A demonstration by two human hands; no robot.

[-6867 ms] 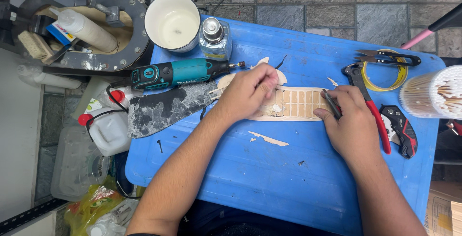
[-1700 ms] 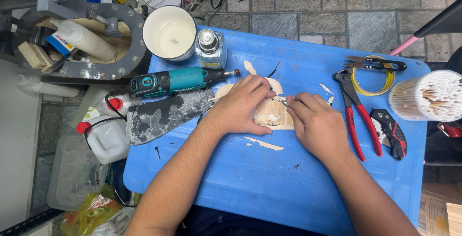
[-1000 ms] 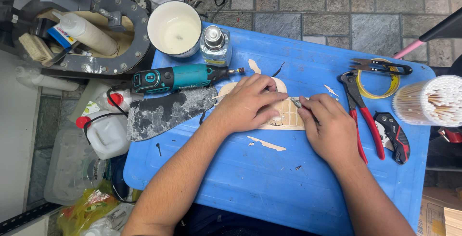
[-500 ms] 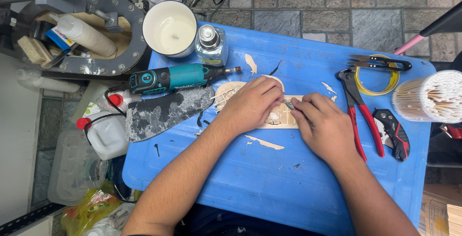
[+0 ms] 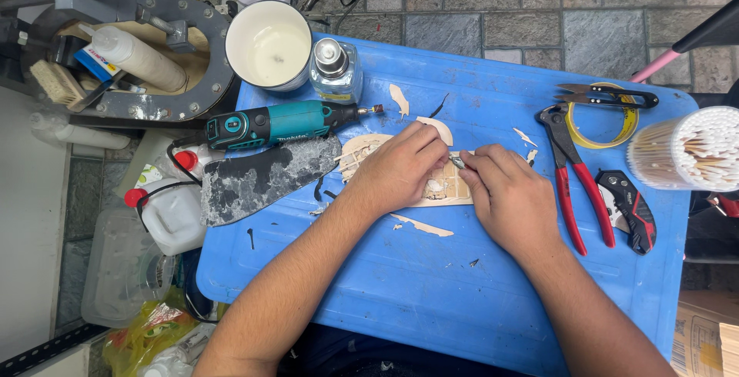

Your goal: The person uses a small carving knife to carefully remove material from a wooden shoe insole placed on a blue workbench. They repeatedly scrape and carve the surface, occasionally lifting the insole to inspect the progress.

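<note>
A thin pale wooden sheet (image 5: 445, 189) marked with a grid lies on the blue plastic lid (image 5: 431, 292). My left hand (image 5: 400, 168) presses flat on the sheet and covers most of it. My right hand (image 5: 509, 197) sits just to its right, pinching a small metal blade (image 5: 457, 161) whose tip meets the sheet's top edge. Pale wood offcuts (image 5: 421, 225) lie around the sheet.
A teal rotary tool (image 5: 281, 123) and a stained scraper (image 5: 265, 179) lie to the left. A white cup (image 5: 269, 45) and a glass bottle (image 5: 334, 69) stand at the back. Red pliers (image 5: 576, 188), scissors (image 5: 608, 97), a folding cutter (image 5: 630, 209) and a tub of sticks (image 5: 693, 150) are on the right.
Over the earlier frames my right hand has drawn leftward along the sheet toward my left hand. My left hand has stayed pressed on the wood.
</note>
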